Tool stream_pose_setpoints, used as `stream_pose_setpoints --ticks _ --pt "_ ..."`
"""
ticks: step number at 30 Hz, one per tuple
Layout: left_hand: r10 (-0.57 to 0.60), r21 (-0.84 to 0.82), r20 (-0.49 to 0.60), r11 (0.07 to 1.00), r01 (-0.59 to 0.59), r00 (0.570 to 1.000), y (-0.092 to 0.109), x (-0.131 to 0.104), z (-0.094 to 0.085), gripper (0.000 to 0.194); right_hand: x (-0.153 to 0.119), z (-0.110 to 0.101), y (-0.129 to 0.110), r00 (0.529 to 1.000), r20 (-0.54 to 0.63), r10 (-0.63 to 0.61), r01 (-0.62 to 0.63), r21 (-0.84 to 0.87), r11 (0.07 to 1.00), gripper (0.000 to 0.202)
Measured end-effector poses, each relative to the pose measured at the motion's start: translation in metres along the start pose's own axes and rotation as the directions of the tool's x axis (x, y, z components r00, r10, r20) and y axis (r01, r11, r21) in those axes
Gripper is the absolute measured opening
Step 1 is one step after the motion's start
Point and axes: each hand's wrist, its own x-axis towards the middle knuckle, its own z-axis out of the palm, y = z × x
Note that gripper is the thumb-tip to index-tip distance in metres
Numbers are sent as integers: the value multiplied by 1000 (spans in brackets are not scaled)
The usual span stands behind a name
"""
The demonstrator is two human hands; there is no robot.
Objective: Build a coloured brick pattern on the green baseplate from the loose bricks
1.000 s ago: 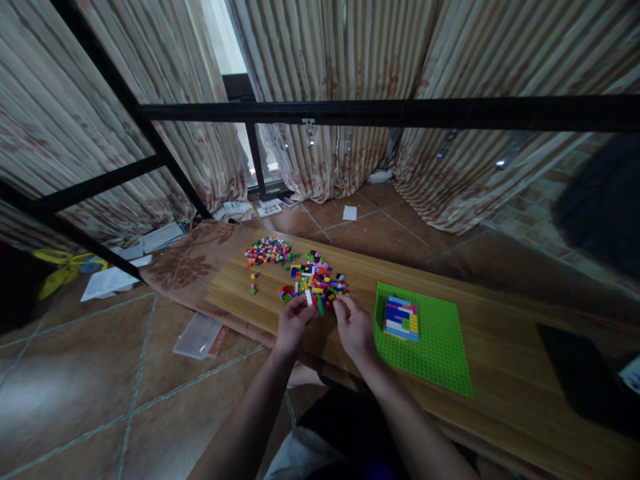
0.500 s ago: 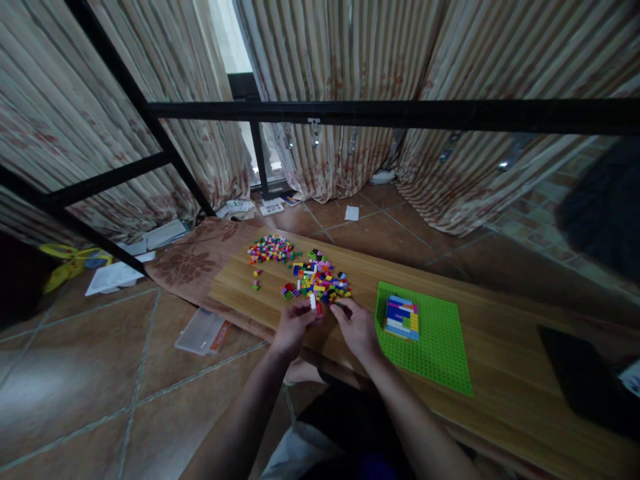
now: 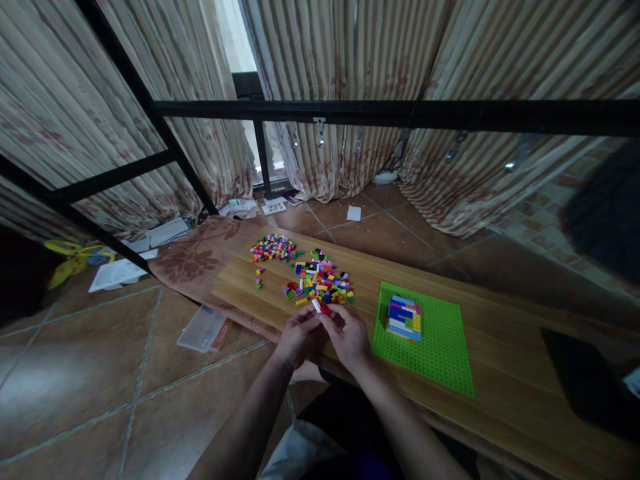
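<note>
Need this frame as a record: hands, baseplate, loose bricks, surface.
left hand: fingers on white brick
right hand: fingers at red brick, next to the white one
green baseplate: right of hands, carries multicolored brick build
loose bricks: small-piece pile, larger-piece pile nearer the hands
surface: wooden tabletop

Two bare human hands, left hand (image 3: 294, 339) and right hand (image 3: 351, 341), slim fingers, both forearms bare as far as visible. Lap below near edge of long wood-grain table (image 3: 493, 343): loose matte black cloth garment (image 3: 343, 410), soft folds. Pale grey-white fabric panel (image 3: 300, 448) on its left side, rounded outline. Deep blue-violet fabric patch (image 3: 371, 467) at bottom, blurred, edges unclear. Cut of clothing too dark to tell.
</note>
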Motion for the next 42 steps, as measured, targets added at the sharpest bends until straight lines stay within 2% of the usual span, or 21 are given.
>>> stream_pose_setpoints --ticks 4,9,12,16,18,21,26,29,31,32,35,37,38,40,42 --pt "14 120 43 993 -19 999 -5 -4 4 31 -6 -1 -1 997 20 77 -79 77 994 23" --pt "46 230 23 972 -50 999 -6 -5 4 29 -9 -7 3 953 94 287 -301 278 912 28" --pt "-48 152 32 987 42 998 -1 -7 2 26 -11 -18 -1 921 153 359 -390 402 829 32" --pt "-184 -51 84 981 188 979 5 -11 1 24 -16 -41 -11 903 168 394 -420 535 733 34" --pt "-217 -110 102 968 228 971 6 -12 1 26 -20 -54 -13 901 139 411 -413 566 713 36" --pt "-253 -109 104 958 264 962 5 -11 3 29 -27 -74 -11 906 84 414 -387 559 733 36" --pt "-195 -8 11 981 195 981 13 -3 1 32 -41 -102 6 899 17 438 -379 531 758 34" --pt "-77 219 -73 972 91 994 19 5 -6 29 -50 -121 18 855 -9 518 -435 532 727 38" --pt "30 476 -104 879 23 994 22 11 -11 24 -54 -134 25 827 -49 560 -455 527 718 40" --pt "88 612 -100 791 -8 991 23 14 -13 22 -55 -141 29 816 -83 573 -457 516 725 41" --pt "246 903 -26 422 -83 969 24 22 -15 19 -54 -163 41 798 -214 564 -462 385 799 43" --pt "297 977 34 191 -95 954 24 24 -13 22 -51 -176 50 821 -291 491 -460 173 871 40" --pt "308 990 55 104 -91 950 24 25 -12 24 -48 -182 54 843 -309 440 -452 36 891 37" --pt "328 997 75 -22 -71 942 22 27 -9 28 -41 -192 63 887 -303 348 -423 -232 876 30" --pt "355 993 84 -104 -50 931 18 28 -9 29 -32 -197 71 922 -250 297 -382 -450 807 23"
